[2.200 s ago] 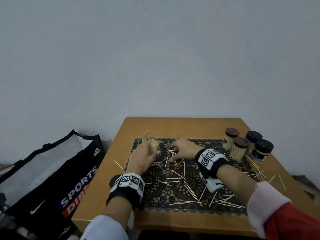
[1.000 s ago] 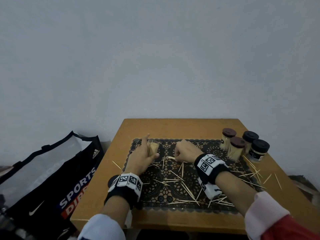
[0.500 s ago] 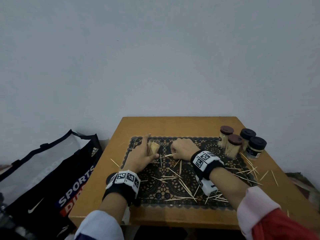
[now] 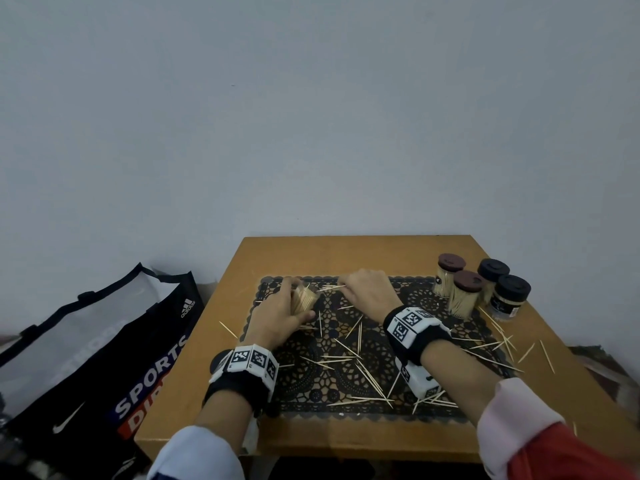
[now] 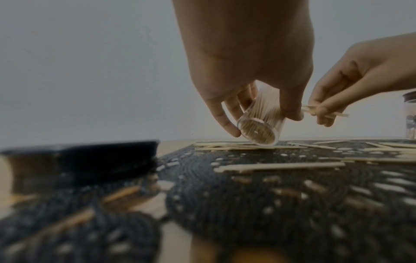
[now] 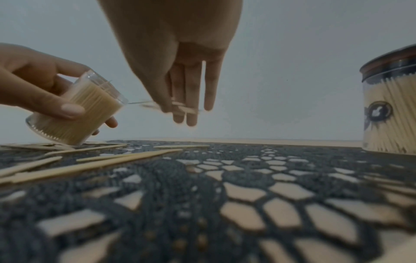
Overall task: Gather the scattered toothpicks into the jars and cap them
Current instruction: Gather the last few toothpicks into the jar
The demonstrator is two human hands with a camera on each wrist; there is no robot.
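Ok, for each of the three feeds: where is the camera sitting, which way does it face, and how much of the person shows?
Head: worn on the head, looks forward and down over the wooden table; both forearms, left hand and right hand show.
Left wrist: low over the black lace mat, looks along the left hand gripping the tilted clear plastic toothpick jar; the right hand shows at right.
Right wrist: low over the mat, looks along the right hand pinching a few loose wooden toothpicks.
Shared: both wrist views show the jar and both hands.

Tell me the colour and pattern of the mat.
Black openwork lace mat, bare table showing through; clearest in the right wrist view.
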